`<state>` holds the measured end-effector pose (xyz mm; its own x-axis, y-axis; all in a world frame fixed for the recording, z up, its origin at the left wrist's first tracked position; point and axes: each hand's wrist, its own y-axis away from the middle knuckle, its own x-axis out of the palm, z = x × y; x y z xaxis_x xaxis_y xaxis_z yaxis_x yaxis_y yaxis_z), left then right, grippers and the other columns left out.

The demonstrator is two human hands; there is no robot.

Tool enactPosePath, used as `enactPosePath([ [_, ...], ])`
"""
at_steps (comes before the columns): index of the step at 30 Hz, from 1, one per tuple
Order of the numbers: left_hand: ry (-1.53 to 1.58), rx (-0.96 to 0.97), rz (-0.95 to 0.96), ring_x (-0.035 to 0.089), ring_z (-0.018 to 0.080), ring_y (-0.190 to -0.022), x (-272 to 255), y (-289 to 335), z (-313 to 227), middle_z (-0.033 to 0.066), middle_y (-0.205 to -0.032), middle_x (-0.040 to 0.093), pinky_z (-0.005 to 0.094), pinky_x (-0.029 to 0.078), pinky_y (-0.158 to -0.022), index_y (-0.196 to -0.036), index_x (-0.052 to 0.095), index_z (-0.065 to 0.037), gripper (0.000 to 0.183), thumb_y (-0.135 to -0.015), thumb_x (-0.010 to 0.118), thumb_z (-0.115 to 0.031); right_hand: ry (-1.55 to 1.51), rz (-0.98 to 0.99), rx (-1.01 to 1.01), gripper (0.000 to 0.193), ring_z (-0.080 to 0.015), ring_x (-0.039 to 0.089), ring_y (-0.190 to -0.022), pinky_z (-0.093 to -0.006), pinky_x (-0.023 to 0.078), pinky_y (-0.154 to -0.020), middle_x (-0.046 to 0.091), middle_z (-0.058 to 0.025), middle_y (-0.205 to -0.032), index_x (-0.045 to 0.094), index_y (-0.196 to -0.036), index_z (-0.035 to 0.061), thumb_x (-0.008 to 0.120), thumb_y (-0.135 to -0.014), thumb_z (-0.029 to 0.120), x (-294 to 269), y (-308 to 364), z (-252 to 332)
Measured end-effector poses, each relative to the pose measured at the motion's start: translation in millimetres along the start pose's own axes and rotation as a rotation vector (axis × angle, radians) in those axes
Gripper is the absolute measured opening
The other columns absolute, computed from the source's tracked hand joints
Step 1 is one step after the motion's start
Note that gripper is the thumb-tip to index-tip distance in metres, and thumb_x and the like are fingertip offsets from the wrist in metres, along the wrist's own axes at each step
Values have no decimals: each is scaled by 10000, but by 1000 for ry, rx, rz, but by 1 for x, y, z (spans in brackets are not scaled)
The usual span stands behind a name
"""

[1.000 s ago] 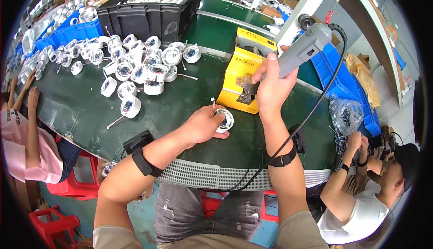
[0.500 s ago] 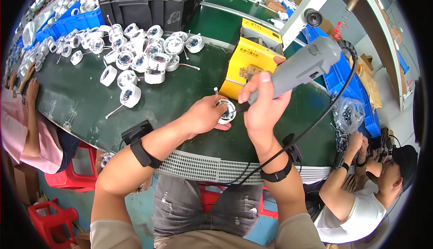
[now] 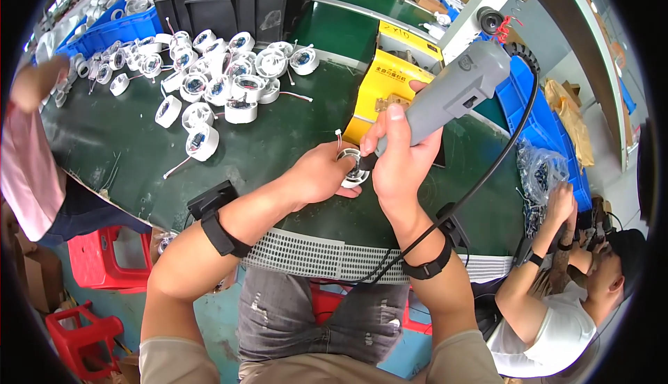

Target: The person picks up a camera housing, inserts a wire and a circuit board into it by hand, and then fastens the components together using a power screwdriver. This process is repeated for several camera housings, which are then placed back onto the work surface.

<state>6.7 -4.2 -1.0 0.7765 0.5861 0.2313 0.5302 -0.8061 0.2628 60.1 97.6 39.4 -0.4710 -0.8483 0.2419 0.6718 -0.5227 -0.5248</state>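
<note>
Left hand (image 3: 321, 175) fingers clamped on white round fitting (image 3: 355, 170) on bench (image 3: 278, 147); right hand (image 3: 398, 154) fingers wrapped around grey electric screwdriver (image 3: 452, 95), tip on fitting.

Bright, even overhead light — sharp centre, fisheye-bent edges, black corners.

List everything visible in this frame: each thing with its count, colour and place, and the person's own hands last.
round lamp housing: one, white, on the green table under the left hand
electric screwdriver: one, grey with black cord, tip down at the housing
loose housings: many, white, piled upper left on the table
table: one, dark green
crate: one, black, behind the pile
bins: blue, far left and right
yellow box: one, behind the hands
stools: two, red, lower left
co-workers: two, left and right edges
left hand: steadies the housing
right hand: grips the screwdriver
</note>
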Motion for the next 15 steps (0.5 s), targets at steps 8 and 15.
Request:
enactPosePath([
  [8, -14, -5, -5, 665, 202, -828, -1, -4, 3, 132, -994, 615, 314, 587, -751, -1144, 526, 63, 283, -997, 404, -147, -41, 19, 19, 353, -137, 469, -483, -293, 444, -476, 470, -60, -653, 350, -1272, 53, 492, -954, 111, -1, -2, -2],
  [15, -16, -4, 6, 663, 201, -828, -2, -1, 1, 131, -1008, 607, 315, 585, -749, -1159, 508, 58, 286, -999, 405, -155, -20, 28, -3, 358, -144, 474, -482, -295, 443, -473, 475, -64, -657, 351, -1276, 62, 495, -952, 115, -2, -1, -3],
])
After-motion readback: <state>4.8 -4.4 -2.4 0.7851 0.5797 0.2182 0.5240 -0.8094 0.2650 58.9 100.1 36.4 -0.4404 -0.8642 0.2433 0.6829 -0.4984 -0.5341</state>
